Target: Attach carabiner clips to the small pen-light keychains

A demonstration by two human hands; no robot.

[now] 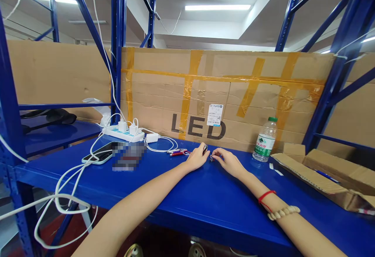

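Note:
Both my arms reach forward over the blue metal shelf [211, 198]. My left hand [197, 156] is closed in a pinch on a small dark and silver item [205, 147] near the cardboard wall. My right hand [227, 160] rests on the shelf just right of it, fingers curled round a small dark piece [211, 158] that I cannot make out. The two hands almost touch. A few small red and silver pen-like items [178, 152] lie on the shelf just left of my left hand. My right wrist wears a red string and a bead bracelet.
A taped cardboard wall marked LED [205, 93] closes the back. A white power strip [123, 132] with chargers and cables and a phone [99, 153] lie at the left. A water bottle [265, 140] stands to the right, beside an open cardboard box [325, 175]. Blue rack posts stand on both sides.

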